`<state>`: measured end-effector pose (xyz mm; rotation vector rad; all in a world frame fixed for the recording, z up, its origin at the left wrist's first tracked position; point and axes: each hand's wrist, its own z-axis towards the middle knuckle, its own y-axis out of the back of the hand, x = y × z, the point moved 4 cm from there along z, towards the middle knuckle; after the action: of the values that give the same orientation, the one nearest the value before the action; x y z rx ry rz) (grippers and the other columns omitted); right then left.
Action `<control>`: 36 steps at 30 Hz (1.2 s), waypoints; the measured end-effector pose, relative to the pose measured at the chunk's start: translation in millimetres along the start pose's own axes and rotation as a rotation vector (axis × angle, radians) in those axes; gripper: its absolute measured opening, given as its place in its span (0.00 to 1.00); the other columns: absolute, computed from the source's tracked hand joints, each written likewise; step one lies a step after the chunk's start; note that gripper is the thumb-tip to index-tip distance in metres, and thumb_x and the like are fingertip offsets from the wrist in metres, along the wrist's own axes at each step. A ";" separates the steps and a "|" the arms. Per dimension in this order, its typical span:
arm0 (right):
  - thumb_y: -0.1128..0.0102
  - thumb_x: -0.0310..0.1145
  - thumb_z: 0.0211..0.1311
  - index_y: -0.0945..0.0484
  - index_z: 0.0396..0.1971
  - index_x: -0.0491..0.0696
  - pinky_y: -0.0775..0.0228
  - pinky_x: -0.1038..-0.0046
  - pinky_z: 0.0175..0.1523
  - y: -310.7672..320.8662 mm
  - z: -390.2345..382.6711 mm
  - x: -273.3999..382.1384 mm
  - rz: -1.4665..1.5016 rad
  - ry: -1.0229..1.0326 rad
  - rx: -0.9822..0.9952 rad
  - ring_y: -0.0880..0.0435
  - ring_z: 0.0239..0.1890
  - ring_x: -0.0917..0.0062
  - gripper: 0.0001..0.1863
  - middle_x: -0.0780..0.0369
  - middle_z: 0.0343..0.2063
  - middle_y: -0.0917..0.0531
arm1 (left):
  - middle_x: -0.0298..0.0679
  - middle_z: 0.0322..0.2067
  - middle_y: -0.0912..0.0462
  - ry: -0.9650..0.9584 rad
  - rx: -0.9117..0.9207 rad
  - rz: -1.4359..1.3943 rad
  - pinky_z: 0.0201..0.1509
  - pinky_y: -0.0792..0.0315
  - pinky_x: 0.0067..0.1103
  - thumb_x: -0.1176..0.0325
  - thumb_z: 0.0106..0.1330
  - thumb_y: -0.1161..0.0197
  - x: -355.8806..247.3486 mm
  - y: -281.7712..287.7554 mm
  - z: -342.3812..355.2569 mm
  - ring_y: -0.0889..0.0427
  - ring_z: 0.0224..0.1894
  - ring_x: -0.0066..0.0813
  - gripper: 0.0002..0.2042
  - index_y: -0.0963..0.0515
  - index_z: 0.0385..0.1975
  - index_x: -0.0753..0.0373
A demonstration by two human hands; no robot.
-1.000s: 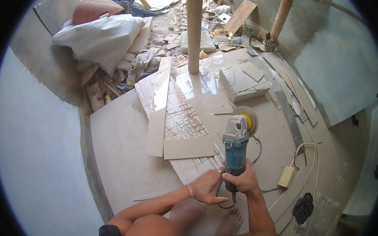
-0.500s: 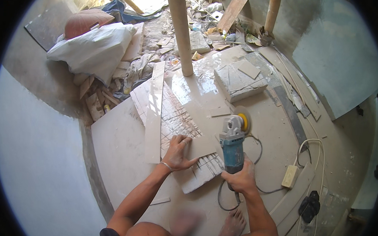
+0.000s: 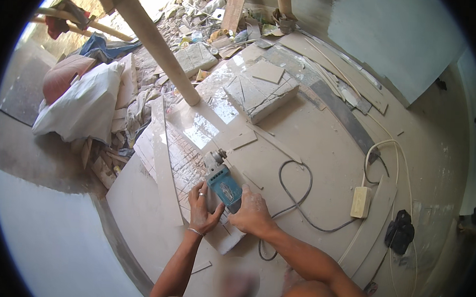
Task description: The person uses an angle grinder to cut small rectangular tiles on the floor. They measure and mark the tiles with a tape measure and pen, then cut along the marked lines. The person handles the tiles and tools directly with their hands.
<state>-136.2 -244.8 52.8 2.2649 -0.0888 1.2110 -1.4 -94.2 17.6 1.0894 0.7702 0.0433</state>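
Observation:
My right hand (image 3: pixel 252 212) is wrapped around the rear of a teal angle grinder (image 3: pixel 226 189), which points away from me over a scored white block (image 3: pixel 233 239). The grinder's metal head lies over the block; its disc is hidden. Just left of the tool, my left hand (image 3: pixel 202 210) grips a small tile piece (image 3: pixel 212 200) at its edge, thumb apart from the fingers. Most of that piece is covered by the hand and grinder. Along the block's left side lies a long, narrow tile strip (image 3: pixel 164 161).
A second scored block (image 3: pixel 262 96) bears a tile piece (image 3: pixel 268 71). The dark grinder cord (image 3: pixel 294 202) loops right toward a cream power strip (image 3: pixel 360 202). A post (image 3: pixel 162 53) stands ahead; rubble (image 3: pixel 185 22) and a white sack (image 3: pixel 84 105) lie beyond. My bare foot (image 3: pixel 238 288) is close by.
My right hand has brought the grinder leftward onto the block, beside my left hand, and its yellow disc face has turned out of sight. The view has shifted to the right.

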 end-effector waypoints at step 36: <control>0.31 0.28 0.46 0.30 0.51 0.32 0.20 0.51 0.63 -0.6 -2.3 -1.7 0.019 -0.008 0.053 0.13 0.52 0.38 0.31 0.34 0.44 0.15 | 0.54 0.60 0.25 0.017 -0.036 0.128 0.69 0.31 0.45 0.75 0.58 0.32 -2.2 -12.8 -4.1 0.27 0.61 0.58 0.27 0.22 0.61 0.69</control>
<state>-138.7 -243.5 52.2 2.3196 -0.0827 1.2283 -9.6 -98.1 7.5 1.1046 0.7116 0.1745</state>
